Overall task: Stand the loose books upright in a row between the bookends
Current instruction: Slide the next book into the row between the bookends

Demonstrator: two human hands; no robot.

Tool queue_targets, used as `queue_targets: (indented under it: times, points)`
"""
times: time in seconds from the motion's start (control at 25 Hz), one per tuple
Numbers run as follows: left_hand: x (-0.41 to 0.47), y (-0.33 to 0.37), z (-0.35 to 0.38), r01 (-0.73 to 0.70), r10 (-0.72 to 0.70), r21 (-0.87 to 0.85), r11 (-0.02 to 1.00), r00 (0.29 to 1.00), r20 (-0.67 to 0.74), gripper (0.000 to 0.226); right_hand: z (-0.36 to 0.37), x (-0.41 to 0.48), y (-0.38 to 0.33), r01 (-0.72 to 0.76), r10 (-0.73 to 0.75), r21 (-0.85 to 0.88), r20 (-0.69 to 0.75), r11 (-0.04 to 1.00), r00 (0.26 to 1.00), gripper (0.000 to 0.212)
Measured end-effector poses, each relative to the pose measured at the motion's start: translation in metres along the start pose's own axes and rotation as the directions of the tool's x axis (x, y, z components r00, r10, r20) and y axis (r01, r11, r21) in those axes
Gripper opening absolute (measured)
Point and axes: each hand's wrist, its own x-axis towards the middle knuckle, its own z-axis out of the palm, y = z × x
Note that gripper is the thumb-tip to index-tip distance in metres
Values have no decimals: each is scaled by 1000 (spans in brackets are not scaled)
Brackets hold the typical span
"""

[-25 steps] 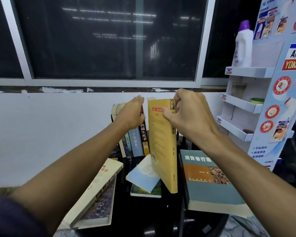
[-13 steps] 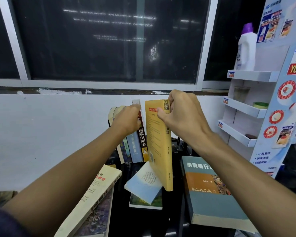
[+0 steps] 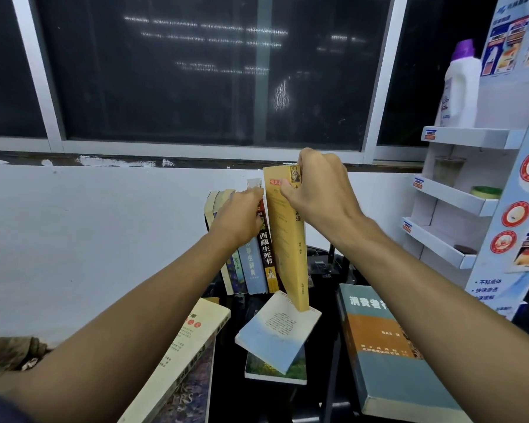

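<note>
My right hand (image 3: 321, 190) grips the top of a yellow book (image 3: 287, 239), held upright and a little tilted just right of a row of standing books (image 3: 254, 264). My left hand (image 3: 242, 218) presses against the upper part of that row and holds it up. Loose books lie flat on the dark table: a pale blue one (image 3: 275, 337) on top of a green one (image 3: 275, 372), a thick teal and orange one (image 3: 391, 355) at the right, and a cream one (image 3: 184, 352) at the left. The bookends are hidden behind books and hands.
A white display shelf (image 3: 458, 196) with a white bottle (image 3: 460, 87) stands at the right. A white wall (image 3: 89, 239) and a dark window (image 3: 196, 71) are behind the books. The black table (image 3: 318, 401) is small and crowded.
The yellow book has moved left, closer to the standing row, and stands straighter. My left hand has stayed on the row.
</note>
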Motion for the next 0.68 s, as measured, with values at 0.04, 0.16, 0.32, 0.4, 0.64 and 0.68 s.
queue_targets:
  times: [0.04, 0.16, 0.32, 0.4, 0.64, 0.68]
  points:
    - [0, 0, 0, -4, 4, -9, 1000, 1000, -5, 24, 5, 1, 1, 4, -4, 1, -10, 1000, 1000, 27]
    - [-1, 1, 0, -11, 10, -43, 999, 1000, -17, 25, 23, 2, 4, 13, -12, 21, -51, 1000, 999, 22]
    - [-1, -1, 1, -12, 10, -61, 998, 999, -32, 27, 50, -5, 13, 56, -48, 60, -131, 997, 990, 24]
    - [0, -3, 2, -22, 19, -70, 997, 999, -36, 29, 62, -11, 19, 69, -51, 107, -157, 992, 986, 22]
    - [-2, -6, 3, -59, 54, -97, 994, 997, -59, 29, 98, -19, 37, 24, -5, 121, -149, 992, 989, 19]
    - [-2, -7, 2, -64, 57, -104, 993, 996, -62, 30, 103, -19, 40, 16, 2, 126, -138, 992, 990, 20]
